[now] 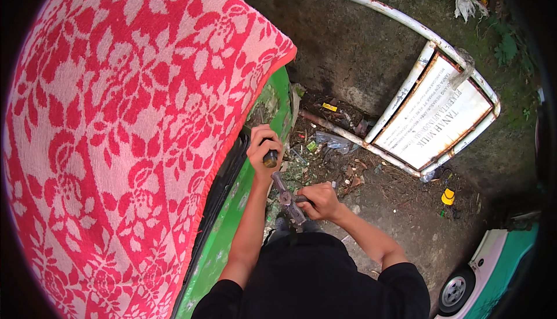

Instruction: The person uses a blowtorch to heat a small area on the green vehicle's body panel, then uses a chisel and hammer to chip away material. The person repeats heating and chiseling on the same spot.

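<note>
My left hand [262, 143] is wrapped round the dark handle [270, 158] of a tool, its butt end toward me. The tool's far end is hidden, so I cannot tell its kind. This hand is beside a green vehicle body [231, 207]. Lower and to the right, my right hand [320, 200] is closed round the handle of a hammer. The worn metal hammer head [285, 197] is just below the tool's butt, in front of my body. A red and pink flowered blanket [133, 116] covers much of the vehicle on the left.
A rusty white pipe frame with a sign panel [419, 113] leans at the upper right against a mossy wall [348, 46]. Litter, leaves and a yellow scrap [447, 197] lie on the dirt ground. Another vehicle's wheel [456, 290] shows at the lower right.
</note>
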The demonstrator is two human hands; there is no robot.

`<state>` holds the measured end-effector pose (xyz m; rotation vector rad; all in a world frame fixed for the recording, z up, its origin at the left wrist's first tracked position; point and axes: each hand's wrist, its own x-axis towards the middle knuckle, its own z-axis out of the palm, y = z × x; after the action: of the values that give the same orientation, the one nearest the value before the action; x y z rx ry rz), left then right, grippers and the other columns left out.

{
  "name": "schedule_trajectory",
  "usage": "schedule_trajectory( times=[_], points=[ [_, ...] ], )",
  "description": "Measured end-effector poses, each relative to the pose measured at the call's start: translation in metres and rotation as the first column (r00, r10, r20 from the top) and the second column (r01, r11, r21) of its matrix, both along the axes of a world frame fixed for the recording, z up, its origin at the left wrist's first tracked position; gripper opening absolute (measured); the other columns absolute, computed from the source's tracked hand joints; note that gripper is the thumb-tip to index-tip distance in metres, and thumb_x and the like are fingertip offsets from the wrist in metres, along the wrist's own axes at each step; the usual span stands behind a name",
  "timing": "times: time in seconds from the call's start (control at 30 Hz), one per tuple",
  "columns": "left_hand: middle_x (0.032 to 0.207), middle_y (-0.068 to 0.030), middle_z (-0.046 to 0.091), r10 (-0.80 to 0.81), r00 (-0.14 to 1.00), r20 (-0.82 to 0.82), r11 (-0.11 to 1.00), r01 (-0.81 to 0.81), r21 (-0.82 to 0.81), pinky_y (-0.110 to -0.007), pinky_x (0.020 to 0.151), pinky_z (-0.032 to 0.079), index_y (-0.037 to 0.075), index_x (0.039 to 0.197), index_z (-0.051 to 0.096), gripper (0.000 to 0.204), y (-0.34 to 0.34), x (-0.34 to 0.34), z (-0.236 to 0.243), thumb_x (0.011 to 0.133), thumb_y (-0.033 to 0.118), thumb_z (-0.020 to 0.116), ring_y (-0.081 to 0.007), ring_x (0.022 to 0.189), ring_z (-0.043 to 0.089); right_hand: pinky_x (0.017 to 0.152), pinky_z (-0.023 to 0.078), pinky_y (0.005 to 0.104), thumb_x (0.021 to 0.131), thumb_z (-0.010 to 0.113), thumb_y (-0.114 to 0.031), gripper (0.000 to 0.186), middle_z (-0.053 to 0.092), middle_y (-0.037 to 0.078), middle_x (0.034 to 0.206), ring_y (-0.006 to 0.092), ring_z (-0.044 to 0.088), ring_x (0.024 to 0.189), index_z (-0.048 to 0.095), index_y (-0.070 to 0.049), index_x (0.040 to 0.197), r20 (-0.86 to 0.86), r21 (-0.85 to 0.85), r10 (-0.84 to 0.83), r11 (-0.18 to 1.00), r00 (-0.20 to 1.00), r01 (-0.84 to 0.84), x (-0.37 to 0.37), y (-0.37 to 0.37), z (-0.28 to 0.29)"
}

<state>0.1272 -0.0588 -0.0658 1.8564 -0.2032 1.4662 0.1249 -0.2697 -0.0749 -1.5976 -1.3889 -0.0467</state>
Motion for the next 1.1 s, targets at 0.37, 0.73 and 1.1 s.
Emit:
schedule_trajectory(
  times=[0.37,0.73,1.1],
  points=[
    [0.08,-0.008,0.059,-0.017,1.0,-0.014,0.997,0.018,0.078,-0.044,0.081,0.052,0.003,0.071,0.058,0.024,0.005,-0.002,0.003,0.061,-0.013,0.073,-0.031,0.085,0.059,0.049,0.046,0.0409,0.092,0.069,-0.029,0.026,0.055,0.009,0.059,0.0309,0.059,0.051,0.063,-0.005,0.086,-0.049,0.046,0.019,0.999,0.999,-0.017,-0.007,0.002,-0.009],
    [0.083,-0.0081,0.06,-0.052,0.998,-0.023,0.998,0.053,0.025,-0.044,0.08,0.051,0.003,0.071,0.058,0.025,0.011,0.0,0.006,0.062,-0.013,0.075,-0.0305,0.087,0.059,0.048,0.045,0.0417,0.093,0.066,-0.028,0.025,0.054,0.009,0.059,0.0302,0.058,0.05,0.061,-0.006,0.082,-0.012,-0.006,-0.076,0.997,0.997,0.076,0.001,0.008,-0.008],
    [0.082,-0.0085,0.058,-0.06,0.998,-0.015,0.995,0.061,0.076,-0.043,0.077,0.05,0.002,0.071,0.058,0.024,0.012,0.006,0.002,0.06,-0.01,0.076,-0.0306,0.089,0.059,0.049,0.048,0.0405,0.092,0.069,-0.025,0.021,0.058,0.009,0.062,0.0294,0.061,0.052,0.062,-0.007,0.085,0.007,0.035,-0.045,0.998,0.999,0.044,-0.005,0.008,-0.01]
  ],
)
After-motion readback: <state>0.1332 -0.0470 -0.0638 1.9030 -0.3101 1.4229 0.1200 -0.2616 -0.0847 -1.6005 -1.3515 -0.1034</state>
